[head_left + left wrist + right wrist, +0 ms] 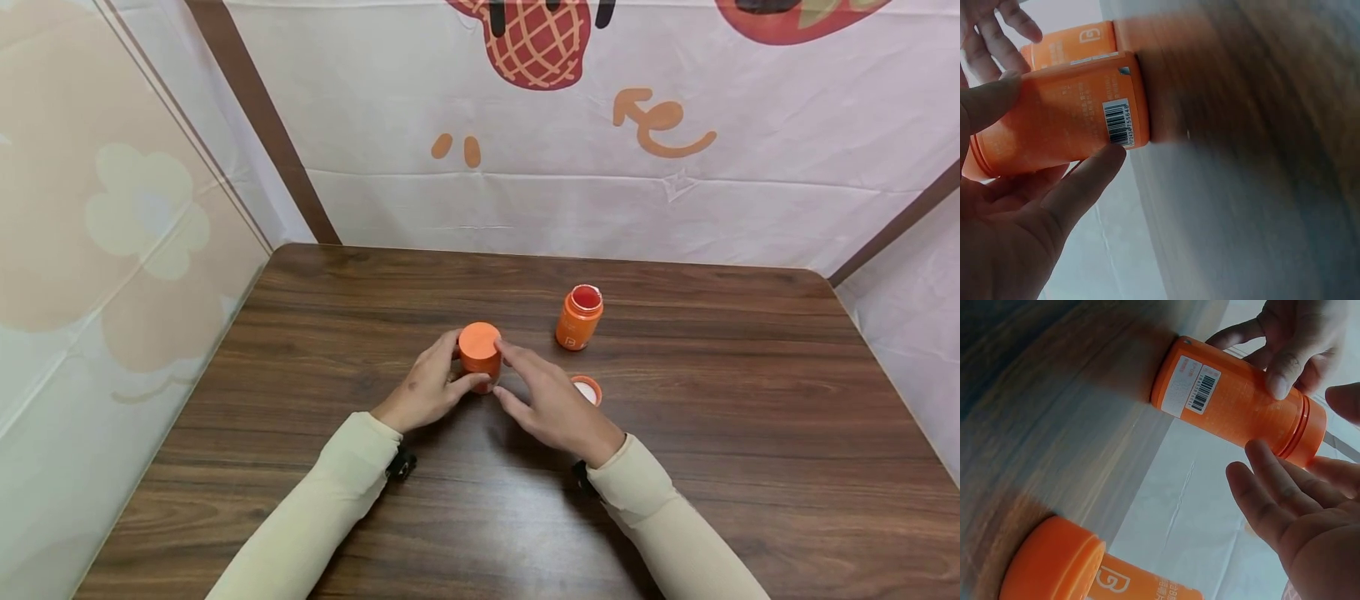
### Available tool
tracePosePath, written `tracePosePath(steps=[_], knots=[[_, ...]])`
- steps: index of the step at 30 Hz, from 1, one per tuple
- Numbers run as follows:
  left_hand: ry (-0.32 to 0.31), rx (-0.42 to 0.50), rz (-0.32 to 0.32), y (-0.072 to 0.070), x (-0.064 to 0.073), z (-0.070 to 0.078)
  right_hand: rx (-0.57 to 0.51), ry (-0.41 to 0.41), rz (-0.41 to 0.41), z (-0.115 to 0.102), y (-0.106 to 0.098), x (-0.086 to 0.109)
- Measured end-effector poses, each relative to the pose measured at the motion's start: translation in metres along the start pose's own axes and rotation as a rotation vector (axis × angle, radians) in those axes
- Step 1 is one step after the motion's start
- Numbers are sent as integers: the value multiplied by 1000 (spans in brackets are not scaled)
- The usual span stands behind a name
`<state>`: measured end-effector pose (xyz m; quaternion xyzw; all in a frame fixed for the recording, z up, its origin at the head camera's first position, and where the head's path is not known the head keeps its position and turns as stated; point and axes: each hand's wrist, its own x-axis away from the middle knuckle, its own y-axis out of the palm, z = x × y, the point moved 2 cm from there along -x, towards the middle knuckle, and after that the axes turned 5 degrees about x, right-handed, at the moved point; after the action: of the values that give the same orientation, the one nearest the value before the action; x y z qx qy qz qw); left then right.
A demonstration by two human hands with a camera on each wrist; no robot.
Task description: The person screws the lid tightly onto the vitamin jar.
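An orange bottle with its cap on stands upright on the table, a barcode label on its side. My left hand grips the bottle around its body, the thumb in front. Close to the cap from the right is my right hand, its fingers extended and only slightly bent. The right index fingertip is at the cap's edge; whether it touches is hard to tell. Behind my right hand lies a loose orange cap with its white inside facing up, partly hidden in the head view.
A second orange bottle stands uncapped at the back right, its red inside showing. The brown wood-grain table extends to both sides. A printed cloth hangs behind its far edge and along the sides.
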<state>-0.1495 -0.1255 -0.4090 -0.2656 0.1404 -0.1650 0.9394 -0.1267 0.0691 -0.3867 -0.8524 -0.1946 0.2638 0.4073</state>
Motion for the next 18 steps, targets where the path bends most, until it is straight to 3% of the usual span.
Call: tracePosePath(steps=[9,18], knots=[[-60,-64,29,-12,-6,-6,-42,5,-15,3,8,-14],[-120,-28,74,-22,-13,-13,27,27,-74,1,10,-34]])
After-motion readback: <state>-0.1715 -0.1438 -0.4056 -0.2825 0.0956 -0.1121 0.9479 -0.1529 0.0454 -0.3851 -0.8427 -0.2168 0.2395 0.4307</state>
